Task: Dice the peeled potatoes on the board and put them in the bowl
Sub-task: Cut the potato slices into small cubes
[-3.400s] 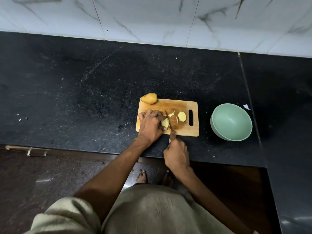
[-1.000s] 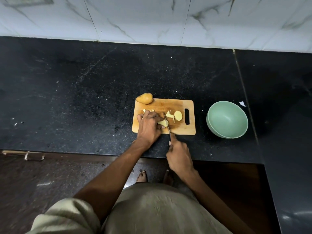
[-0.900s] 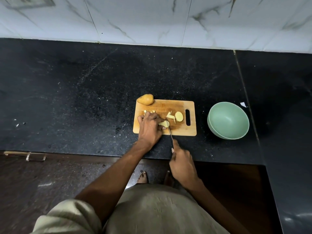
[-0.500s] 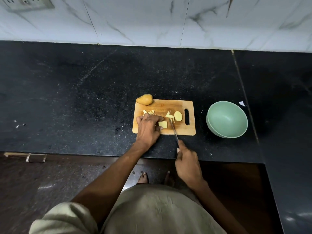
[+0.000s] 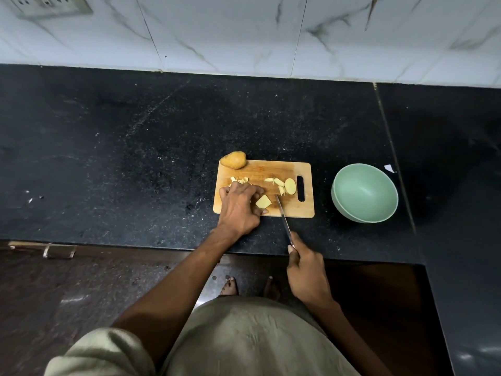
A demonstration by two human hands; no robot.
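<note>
A wooden cutting board [image 5: 260, 169] lies on the black counter, its handle slot to the right. A whole potato [image 5: 233, 159] sits at its far left corner. Cut potato slices [image 5: 284, 185] lie near the slot, and small strips [image 5: 240, 180] lie beyond my left hand. My left hand [image 5: 238, 206] rests on the board, fingers and thumb pinching a flat potato piece [image 5: 263, 201]. My right hand [image 5: 307, 270] grips a knife [image 5: 283, 217] over the counter's front edge, blade tip on the board just right of the piece. The green bowl [image 5: 349, 202] stands right of the board with nothing in it.
A white marble-tiled wall [image 5: 244, 33] with a socket plate [image 5: 46, 5] at the top left backs the counter. A small white scrap [image 5: 389, 168] lies behind the bowl. A metal latch [image 5: 58, 251] sits below the counter's front edge on the left.
My right hand has drawn the knife back toward me and to the right, off the potato piece. The flat piece now shows beside my left hand's fingertips. My left hand has stayed in place.
</note>
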